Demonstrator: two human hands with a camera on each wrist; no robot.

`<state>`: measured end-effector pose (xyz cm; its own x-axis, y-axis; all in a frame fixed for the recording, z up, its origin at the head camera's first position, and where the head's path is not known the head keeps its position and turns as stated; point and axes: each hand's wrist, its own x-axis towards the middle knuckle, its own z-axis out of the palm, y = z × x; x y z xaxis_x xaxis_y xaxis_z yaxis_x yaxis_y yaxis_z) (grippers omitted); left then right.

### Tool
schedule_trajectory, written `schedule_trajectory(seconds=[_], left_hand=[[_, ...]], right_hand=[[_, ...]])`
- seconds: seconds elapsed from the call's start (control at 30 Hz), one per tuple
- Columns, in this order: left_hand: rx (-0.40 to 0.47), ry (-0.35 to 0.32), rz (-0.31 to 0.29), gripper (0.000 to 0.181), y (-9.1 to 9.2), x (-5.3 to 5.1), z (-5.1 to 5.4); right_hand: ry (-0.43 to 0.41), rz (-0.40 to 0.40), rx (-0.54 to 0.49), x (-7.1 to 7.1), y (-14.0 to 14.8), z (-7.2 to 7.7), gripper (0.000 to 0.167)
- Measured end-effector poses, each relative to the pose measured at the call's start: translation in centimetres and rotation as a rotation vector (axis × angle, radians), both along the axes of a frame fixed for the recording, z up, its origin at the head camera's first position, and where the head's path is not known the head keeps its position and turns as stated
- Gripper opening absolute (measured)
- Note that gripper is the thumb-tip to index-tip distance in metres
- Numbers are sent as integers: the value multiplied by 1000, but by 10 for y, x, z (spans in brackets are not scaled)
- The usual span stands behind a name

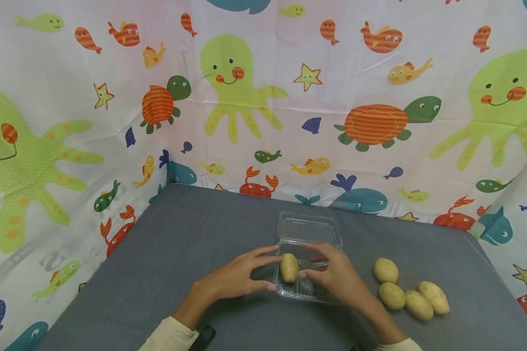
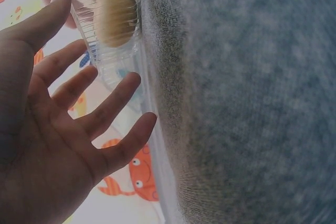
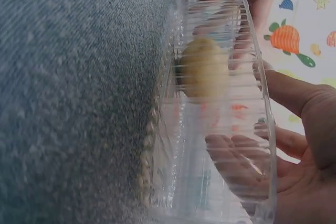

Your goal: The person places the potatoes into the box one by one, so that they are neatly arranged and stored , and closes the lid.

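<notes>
A single potato [image 1: 289,268] lies in the left part of a clear plastic clamshell box [image 1: 307,292], whose lid [image 1: 309,228] is folded back behind it. At the box's left edge is my left hand [image 1: 241,277], fingers spread, its fingertips at the rim. In the left wrist view, this hand [image 2: 58,124] has nothing in its palm. My right hand [image 1: 334,273] reaches over the box with fingers loosely bent, thumb tip close beside the potato. Through the ribbed wall in the right wrist view, the potato [image 3: 203,69] appears apart from the right fingers [image 3: 236,163].
Several loose potatoes [image 1: 418,305] are grouped on the grey tabletop [image 1: 180,234], right of the box. A curtain [image 1: 263,97] printed with sea animals hangs behind the table and along its sides.
</notes>
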<state>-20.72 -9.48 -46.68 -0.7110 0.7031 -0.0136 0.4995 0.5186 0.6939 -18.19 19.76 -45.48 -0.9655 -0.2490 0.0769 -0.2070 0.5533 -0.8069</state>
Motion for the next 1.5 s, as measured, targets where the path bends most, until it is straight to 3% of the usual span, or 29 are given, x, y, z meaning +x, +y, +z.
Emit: schedule_trajectory(seconds=[0.13, 0.43, 0.83, 1.5], left_hand=[[-1, -1, -1, 69, 0, 0, 0], [-8, 6, 9, 69, 0, 0, -3], [-10, -4, 16, 69, -1, 2, -2], [-3, -2, 6, 71, -1, -1, -3]], right_hand=[[3, -23, -9, -1, 5, -1, 71], [95, -41, -44, 2, 19, -4, 71], [127, -73, -86, 7, 34, 2, 57], [137, -151, -64, 12, 57, 3, 56]])
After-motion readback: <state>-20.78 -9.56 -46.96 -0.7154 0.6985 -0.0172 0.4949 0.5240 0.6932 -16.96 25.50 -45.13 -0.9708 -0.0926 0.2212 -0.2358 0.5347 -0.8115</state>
